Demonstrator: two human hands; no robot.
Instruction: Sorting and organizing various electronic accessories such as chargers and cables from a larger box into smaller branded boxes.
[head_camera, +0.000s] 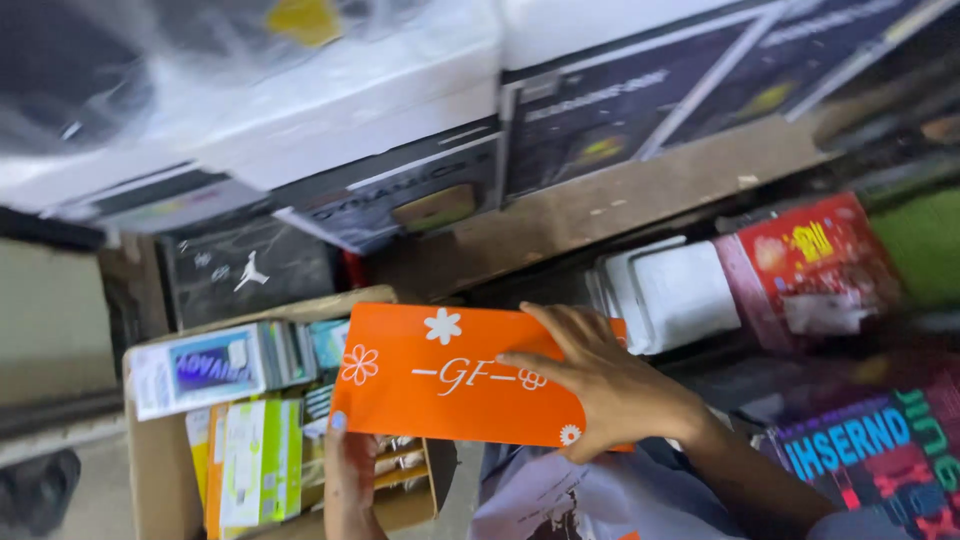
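Several dark boxes (590, 120) are lying stacked across the upper frame, and a cardboard carton (160, 450) of small packets is sitting at lower left. One orange box (440, 375) is hovering at centre. The right hand (600, 385) is gripping its right end, fingers spread flat; the left hand (348, 470) is pinching its lower-left corner from below.

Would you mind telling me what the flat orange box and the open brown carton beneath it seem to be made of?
The flat orange box looks like smooth printed card: even colour, crisp edges, white flower print. The open brown carton seems plain corrugated cardboard, matt and unprinted, though blur hides its edge.
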